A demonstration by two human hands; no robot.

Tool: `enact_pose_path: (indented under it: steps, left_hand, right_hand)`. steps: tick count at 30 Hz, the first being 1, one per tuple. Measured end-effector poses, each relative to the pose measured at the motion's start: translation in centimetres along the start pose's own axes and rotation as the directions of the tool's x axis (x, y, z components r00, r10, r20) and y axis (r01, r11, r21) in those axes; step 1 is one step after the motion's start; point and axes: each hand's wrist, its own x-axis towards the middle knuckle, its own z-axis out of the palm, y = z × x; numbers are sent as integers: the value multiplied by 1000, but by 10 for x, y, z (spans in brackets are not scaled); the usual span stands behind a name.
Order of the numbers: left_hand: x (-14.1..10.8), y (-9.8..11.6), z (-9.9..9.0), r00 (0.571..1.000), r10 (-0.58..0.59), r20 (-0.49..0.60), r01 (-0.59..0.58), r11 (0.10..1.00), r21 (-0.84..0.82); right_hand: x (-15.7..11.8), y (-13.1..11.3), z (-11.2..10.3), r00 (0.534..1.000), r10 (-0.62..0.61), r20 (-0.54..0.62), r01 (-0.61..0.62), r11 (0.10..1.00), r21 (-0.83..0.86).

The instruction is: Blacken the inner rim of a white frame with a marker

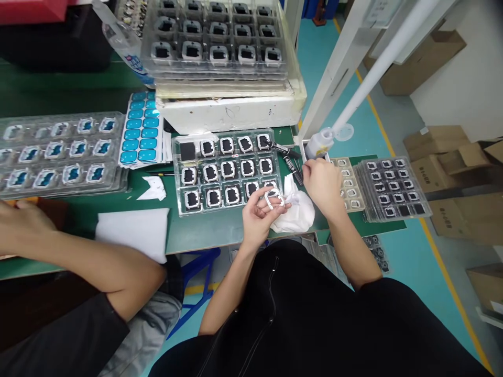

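The left hand (pixel 260 213), half curled, holds a white frame (pixel 268 200) by the clear tray's (pixel 179 184) near right corner, partly hiding that corner. The right hand (pixel 323 183) curls beside a white bottle (pixel 319 143); I cannot tell whether it grips anything.

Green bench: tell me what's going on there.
At the green bench, a person's left hand holds a small white frame near the close right corner of a clear tray of similar frames. The right hand is close to a white bottle; whether it grips anything cannot be made out. A white cloth lies between the two hands. Another person's hand is at the left edge.
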Motion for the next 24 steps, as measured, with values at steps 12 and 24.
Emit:
enact_pose_path:
  steps: [12,24]
  left_hand:
    - [-5,-6,-2,999,-43,-15,41,996,-76]
    - [-5,-8,-3,1000,-21,-22,18,995,-95]
  right_hand:
    - [38,-14,6,958,116,261,-57,973,-224]
    - [35,-9,-48,888,112,447,2,969,-247]
